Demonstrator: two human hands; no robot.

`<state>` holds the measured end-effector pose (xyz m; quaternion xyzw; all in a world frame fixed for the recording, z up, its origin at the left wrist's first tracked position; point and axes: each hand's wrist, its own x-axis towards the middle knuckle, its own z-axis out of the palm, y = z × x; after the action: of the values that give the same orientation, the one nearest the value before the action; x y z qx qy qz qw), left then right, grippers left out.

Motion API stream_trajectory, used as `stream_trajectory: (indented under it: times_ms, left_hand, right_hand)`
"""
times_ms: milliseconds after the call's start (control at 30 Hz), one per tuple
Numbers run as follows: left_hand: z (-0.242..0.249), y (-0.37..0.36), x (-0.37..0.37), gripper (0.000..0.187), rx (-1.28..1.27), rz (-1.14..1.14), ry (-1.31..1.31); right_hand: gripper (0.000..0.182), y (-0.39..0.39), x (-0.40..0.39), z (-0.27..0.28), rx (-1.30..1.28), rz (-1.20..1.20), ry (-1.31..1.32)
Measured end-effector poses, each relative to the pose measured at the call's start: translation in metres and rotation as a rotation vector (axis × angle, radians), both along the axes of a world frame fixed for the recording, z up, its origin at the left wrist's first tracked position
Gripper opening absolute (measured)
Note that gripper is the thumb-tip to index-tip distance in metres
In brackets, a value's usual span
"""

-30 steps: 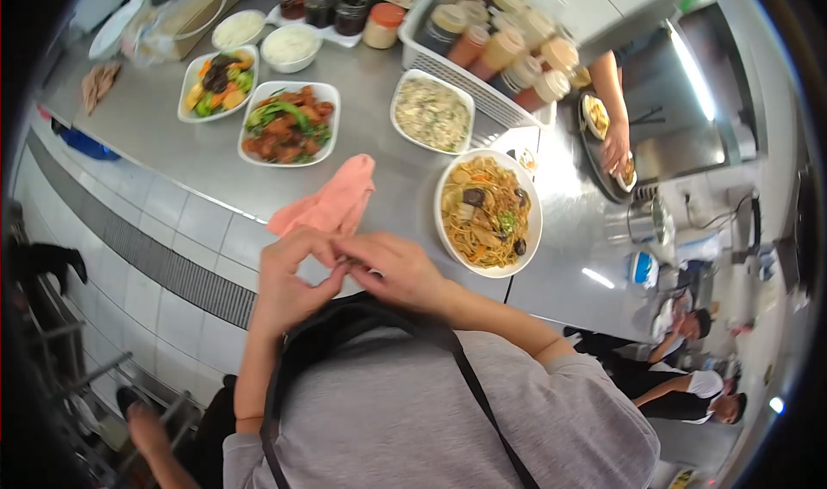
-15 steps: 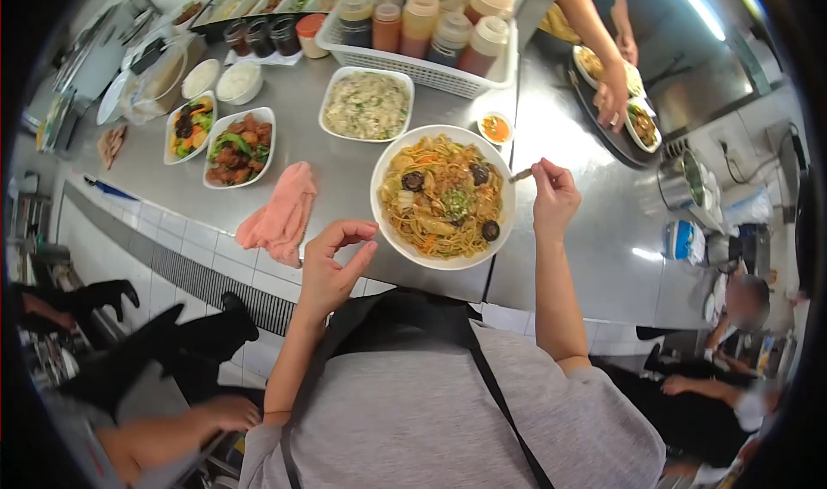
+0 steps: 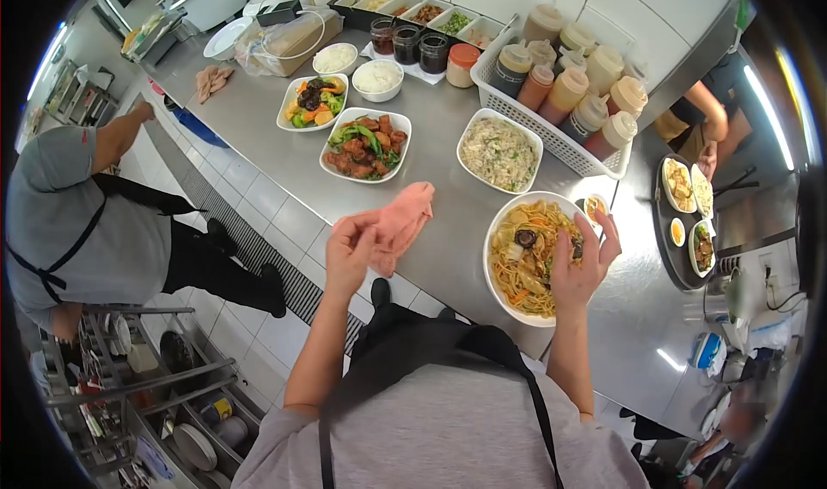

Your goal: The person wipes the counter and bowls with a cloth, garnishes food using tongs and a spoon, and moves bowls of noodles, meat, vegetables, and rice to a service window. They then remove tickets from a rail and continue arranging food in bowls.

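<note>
My left hand (image 3: 349, 252) is closed at the left edge of a pink cloth (image 3: 408, 218), its thumb and fingers pinched on the fabric near the counter's front edge. Over the right side of a white bowl (image 3: 489, 295) hovers my right hand (image 3: 581, 261), fingers spread and holding nothing visible. Noodles (image 3: 522, 274) with dark mushroom pieces and vegetables fill that bowl, partly hidden by the hand. Just behind the fingers stands a small sauce dish (image 3: 594, 205). A square dish of fried rice (image 3: 500, 151) sits behind the bowl.
Meat with greens (image 3: 366, 149), mixed vegetables (image 3: 312, 101) and two rice bowls (image 3: 377, 79) stand further left. A basket (image 3: 551, 136) of sauce bottles is at the back. On the right is a dark tray (image 3: 663, 230) of dishes. A co-worker (image 3: 103, 213) stands at left.
My view has turned left. My left hand has come to the cloth and closed on it. My right hand has opened over the noodles; the small brown piece it pinched is no longer visible there.
</note>
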<state>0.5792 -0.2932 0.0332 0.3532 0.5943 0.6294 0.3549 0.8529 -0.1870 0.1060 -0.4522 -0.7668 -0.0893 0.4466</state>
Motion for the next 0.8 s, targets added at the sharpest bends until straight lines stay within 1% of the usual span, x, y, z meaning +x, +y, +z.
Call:
stream_trajectory:
  times_ms: [33,67,133,200,267,300,333,367,400,467,500,567,600,667,700,733,767,800]
  left_hand:
    - [-0.002,0.002,-0.015,0.014,0.01,0.02,-0.064]
    - [-0.002,0.003,-0.031,0.015,0.017,0.04,-0.13]
    - [-0.001,0.009,-0.062,0.015,0.007,0.028,-0.098]
    - [-0.003,0.017,-0.094,0.016,0.003,0.076,-0.12]
    - [-0.008,0.024,-0.129,0.02,0.004,0.08,-0.109]
    - [-0.01,0.029,-0.145,0.022,-0.005,0.163,-0.145]
    - [-0.014,0.035,-0.163,0.024,-0.013,0.247,-0.182]
    - [-0.023,0.041,-0.184,0.033,-0.043,0.299,-0.17]
    - [-0.029,0.049,-0.204,0.033,-0.039,0.298,-0.165]
    - [-0.035,0.062,-0.237,0.043,-0.134,0.315,-0.291]
    - [-0.034,0.069,-0.249,0.043,-0.134,0.316,-0.287]
    - [-0.031,0.086,-0.269,0.05,-0.26,0.133,-0.416]
    - [-0.031,0.093,-0.274,0.05,-0.256,0.121,-0.414]
    - [-0.031,0.108,-0.278,0.047,-0.303,-0.05,-0.454]
    - [-0.045,0.117,-0.286,0.045,-0.282,-0.131,-0.425]
    - [-0.053,0.122,-0.293,0.044,-0.295,-0.231,-0.377]
    - [-0.035,0.126,-0.281,0.045,-0.238,-0.177,-0.415]
    - [-0.039,0.133,-0.279,0.046,-0.149,-0.139,-0.397]
  right_hand:
    - [0.024,0.001,-0.013,0.001,-0.053,0.038,0.069]
    - [0.024,0.003,-0.026,-0.002,-0.05,0.025,0.065]
    - [0.021,0.006,-0.053,-0.014,-0.231,0.24,0.193]
    - [0.018,0.003,-0.086,-0.024,-0.446,0.358,0.25]
    - [0.018,0.008,-0.116,-0.072,-0.721,0.491,0.487]
    - [0.018,0.01,-0.135,-0.081,-0.715,0.496,0.488]
    - [0.022,0.012,-0.154,-0.087,-0.951,0.5,0.638]
    - [0.026,0.015,-0.169,-0.093,-1.19,0.496,0.787]
    - [0.026,0.021,-0.18,-0.1,-1.186,0.5,0.791]
    - [0.035,0.033,-0.201,-0.11,-1.186,0.318,0.822]
    - [0.035,0.032,-0.211,-0.099,-1.186,0.321,0.824]
    - [0.037,0.028,-0.227,-0.067,-1.396,0.255,0.831]
    - [0.037,0.031,-0.232,-0.067,-1.384,0.249,0.838]
    - [0.037,0.036,-0.238,-0.072,-1.608,0.263,0.803]
    - [0.033,0.036,-0.238,-0.094,-1.525,0.293,0.655]
    - [0.03,0.041,-0.24,-0.11,-1.389,0.318,0.522]
    - [0.029,0.042,-0.244,-0.099,-1.195,0.258,0.295]
    - [0.027,0.045,-0.246,-0.121,-1.12,0.241,0.372]
